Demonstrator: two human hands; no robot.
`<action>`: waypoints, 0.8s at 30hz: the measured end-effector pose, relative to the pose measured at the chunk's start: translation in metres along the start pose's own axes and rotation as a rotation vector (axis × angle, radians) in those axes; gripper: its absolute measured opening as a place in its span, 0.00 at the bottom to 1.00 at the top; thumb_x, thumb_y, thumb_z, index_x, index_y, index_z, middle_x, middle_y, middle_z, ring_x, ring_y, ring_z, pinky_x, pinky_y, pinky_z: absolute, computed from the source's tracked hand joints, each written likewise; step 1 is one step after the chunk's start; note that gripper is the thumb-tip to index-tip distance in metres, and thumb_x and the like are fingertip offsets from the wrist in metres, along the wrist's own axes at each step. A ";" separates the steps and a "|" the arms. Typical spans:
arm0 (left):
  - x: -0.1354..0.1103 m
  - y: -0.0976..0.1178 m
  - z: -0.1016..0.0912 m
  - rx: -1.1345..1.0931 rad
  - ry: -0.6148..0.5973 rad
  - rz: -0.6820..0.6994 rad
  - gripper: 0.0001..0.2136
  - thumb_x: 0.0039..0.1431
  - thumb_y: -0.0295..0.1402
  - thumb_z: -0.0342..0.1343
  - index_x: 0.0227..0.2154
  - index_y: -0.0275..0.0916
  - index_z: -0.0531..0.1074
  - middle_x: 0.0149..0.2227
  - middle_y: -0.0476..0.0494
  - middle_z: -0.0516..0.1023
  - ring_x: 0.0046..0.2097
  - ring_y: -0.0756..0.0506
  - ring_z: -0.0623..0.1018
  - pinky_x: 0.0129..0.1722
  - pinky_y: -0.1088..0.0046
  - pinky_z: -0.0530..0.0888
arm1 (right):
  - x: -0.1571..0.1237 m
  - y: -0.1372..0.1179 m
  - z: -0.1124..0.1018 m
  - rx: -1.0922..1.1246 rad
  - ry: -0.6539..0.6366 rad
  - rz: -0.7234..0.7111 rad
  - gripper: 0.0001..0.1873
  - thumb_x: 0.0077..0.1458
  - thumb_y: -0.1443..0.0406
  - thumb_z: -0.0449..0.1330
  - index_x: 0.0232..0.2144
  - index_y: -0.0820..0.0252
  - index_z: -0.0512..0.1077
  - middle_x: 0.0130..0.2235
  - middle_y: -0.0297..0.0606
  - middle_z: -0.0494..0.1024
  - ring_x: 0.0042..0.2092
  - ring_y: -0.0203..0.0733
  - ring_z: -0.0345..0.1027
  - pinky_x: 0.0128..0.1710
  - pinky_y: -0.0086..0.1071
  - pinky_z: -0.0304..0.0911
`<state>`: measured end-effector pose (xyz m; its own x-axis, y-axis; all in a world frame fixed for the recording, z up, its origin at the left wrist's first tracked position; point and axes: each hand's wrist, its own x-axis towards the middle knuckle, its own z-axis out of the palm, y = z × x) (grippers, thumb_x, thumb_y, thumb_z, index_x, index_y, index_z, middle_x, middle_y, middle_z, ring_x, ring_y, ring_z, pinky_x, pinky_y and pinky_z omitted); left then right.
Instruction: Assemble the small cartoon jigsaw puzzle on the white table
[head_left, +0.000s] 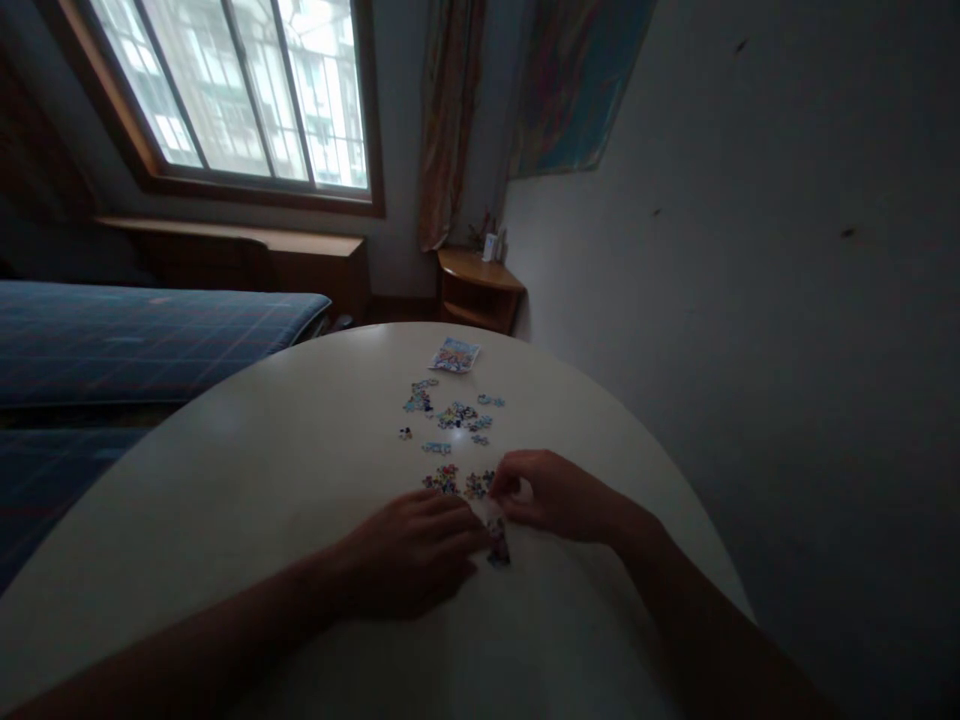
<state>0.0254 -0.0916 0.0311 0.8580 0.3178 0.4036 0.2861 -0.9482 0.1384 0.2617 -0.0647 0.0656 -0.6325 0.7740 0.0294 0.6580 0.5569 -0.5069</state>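
Left hand [424, 548] comes in from 8 o'clock, fingers loosely curled, tips right at a little puzzle patch [499, 552]; can't tell if it's gripping. Right hand [536, 492] comes from 4 o'clock, thumb and index pretty narrow by a small puzzle cluster [477, 487], can't tell if they've got a piece. More puzzle bits [457, 415] toward 12 on the white table [285, 450], picture card [454, 355] just past them.
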 end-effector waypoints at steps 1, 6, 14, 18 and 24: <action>-0.003 -0.010 -0.003 0.031 0.064 -0.048 0.10 0.66 0.29 0.47 0.48 0.38 0.69 0.43 0.42 0.78 0.45 0.44 0.76 0.46 0.64 0.74 | 0.002 0.003 0.000 -0.017 0.057 0.000 0.05 0.52 0.70 0.61 0.34 0.60 0.75 0.33 0.36 0.77 0.34 0.36 0.68 0.37 0.29 0.61; -0.023 -0.070 -0.006 0.144 0.271 -0.497 0.10 0.67 0.30 0.44 0.41 0.38 0.70 0.42 0.41 0.76 0.45 0.43 0.75 0.47 0.62 0.73 | 0.015 0.029 0.009 -0.128 0.294 0.065 0.13 0.57 0.72 0.55 0.42 0.59 0.74 0.44 0.42 0.78 0.47 0.43 0.70 0.50 0.39 0.63; -0.039 -0.103 0.015 0.204 0.117 -0.856 0.18 0.63 0.34 0.46 0.55 0.36 0.64 0.57 0.37 0.70 0.58 0.37 0.68 0.60 0.56 0.65 | 0.037 0.058 0.028 -0.290 0.164 0.114 0.28 0.61 0.67 0.47 0.64 0.60 0.59 0.66 0.41 0.61 0.67 0.46 0.50 0.66 0.46 0.47; -0.039 -0.104 0.016 0.188 0.115 -0.866 0.19 0.63 0.34 0.46 0.55 0.36 0.64 0.57 0.37 0.70 0.59 0.37 0.67 0.60 0.55 0.65 | 0.036 0.058 0.027 -0.330 0.241 0.189 0.24 0.64 0.62 0.49 0.60 0.61 0.65 0.62 0.43 0.67 0.64 0.46 0.57 0.64 0.44 0.50; -0.040 -0.106 0.017 0.177 0.120 -0.862 0.19 0.63 0.34 0.46 0.54 0.35 0.65 0.57 0.36 0.70 0.59 0.37 0.67 0.60 0.55 0.65 | 0.038 0.055 0.027 -0.361 0.350 0.287 0.23 0.64 0.60 0.50 0.57 0.67 0.68 0.58 0.49 0.71 0.59 0.48 0.61 0.62 0.42 0.54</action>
<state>-0.0319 -0.0036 -0.0145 0.2659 0.9103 0.3174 0.8823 -0.3624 0.3003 0.2631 -0.0131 0.0155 -0.2757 0.9285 0.2488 0.9197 0.3300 -0.2126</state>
